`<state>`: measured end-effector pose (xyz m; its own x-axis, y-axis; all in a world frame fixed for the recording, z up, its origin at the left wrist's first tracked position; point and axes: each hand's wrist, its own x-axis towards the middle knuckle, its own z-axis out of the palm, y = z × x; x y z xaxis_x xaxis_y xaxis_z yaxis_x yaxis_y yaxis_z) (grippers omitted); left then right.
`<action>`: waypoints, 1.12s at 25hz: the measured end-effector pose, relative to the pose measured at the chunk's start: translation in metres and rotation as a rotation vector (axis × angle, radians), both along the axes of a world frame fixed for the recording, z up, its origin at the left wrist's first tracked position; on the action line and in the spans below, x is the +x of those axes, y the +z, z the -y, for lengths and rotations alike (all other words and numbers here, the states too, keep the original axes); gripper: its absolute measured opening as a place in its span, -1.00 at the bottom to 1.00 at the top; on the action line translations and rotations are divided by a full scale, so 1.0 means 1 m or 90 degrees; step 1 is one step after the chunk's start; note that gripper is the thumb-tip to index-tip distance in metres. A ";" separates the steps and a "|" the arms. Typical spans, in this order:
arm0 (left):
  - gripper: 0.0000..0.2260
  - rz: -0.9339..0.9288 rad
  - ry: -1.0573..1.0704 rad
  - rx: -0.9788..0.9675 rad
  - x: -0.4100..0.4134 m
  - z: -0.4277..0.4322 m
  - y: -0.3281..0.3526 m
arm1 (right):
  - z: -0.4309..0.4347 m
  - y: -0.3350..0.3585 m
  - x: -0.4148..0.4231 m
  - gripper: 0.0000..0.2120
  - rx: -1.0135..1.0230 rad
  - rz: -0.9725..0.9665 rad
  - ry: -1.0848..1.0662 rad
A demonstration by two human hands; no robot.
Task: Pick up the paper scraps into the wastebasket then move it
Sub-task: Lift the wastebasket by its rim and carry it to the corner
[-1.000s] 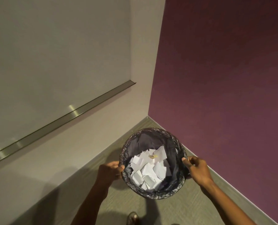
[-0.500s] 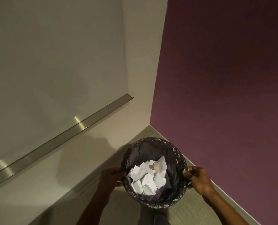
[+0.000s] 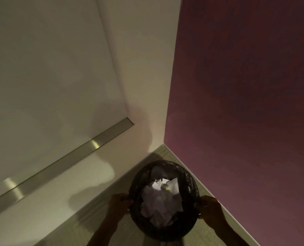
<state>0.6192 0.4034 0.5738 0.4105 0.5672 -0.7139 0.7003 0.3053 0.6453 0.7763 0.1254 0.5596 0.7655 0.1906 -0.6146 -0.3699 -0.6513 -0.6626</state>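
I've got both hands on the wastebasket [image 3: 163, 201], one each side of the rim. Left hand [image 3: 120, 202] fingers clamped on the left rim, right hand [image 3: 209, 207] fingers clamped on the right rim. Basket is lined with a black bag, white paper scraps [image 3: 161, 199] heaped inside. It sits low in the head view, in the room corner between the cream wall [image 3: 59, 77] and the purple wall [image 3: 245, 95], over grey-green floor [image 3: 98, 226]. Can't tell if it touches the floor. Metal rail [image 3: 67, 160] runs diagonally along the cream wall. Picture dim and blurred, hand detail poor.
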 end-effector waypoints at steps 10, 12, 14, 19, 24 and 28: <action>-0.87 -0.131 -0.124 -0.081 0.131 -0.063 -0.225 | -0.055 -0.227 0.094 -0.84 -0.222 0.044 0.164; -0.80 -0.142 -0.146 -0.082 0.148 -0.071 -0.272 | -0.066 -0.276 0.107 -0.79 -0.236 0.049 0.142; -0.78 -0.149 -0.149 -0.085 0.160 -0.075 -0.310 | -0.076 -0.314 0.118 -0.78 -0.244 0.052 0.133; -0.80 -0.144 -0.151 -0.083 0.180 -0.079 -0.378 | -0.090 -0.383 0.134 -0.77 -0.286 0.097 0.143; -0.67 -0.148 -0.183 -0.066 0.183 -0.080 -0.406 | -0.086 -0.417 0.132 -0.80 -0.285 0.118 0.129; -0.87 -0.107 -0.140 -0.085 0.182 -0.080 -0.417 | -0.083 -0.430 0.131 -0.81 -0.255 0.141 0.084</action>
<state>0.8015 0.4831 0.1569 0.3831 0.3744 -0.8444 0.8522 0.2095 0.4795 0.9070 0.2083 0.1292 0.8714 0.0761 -0.4847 -0.1455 -0.9034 -0.4033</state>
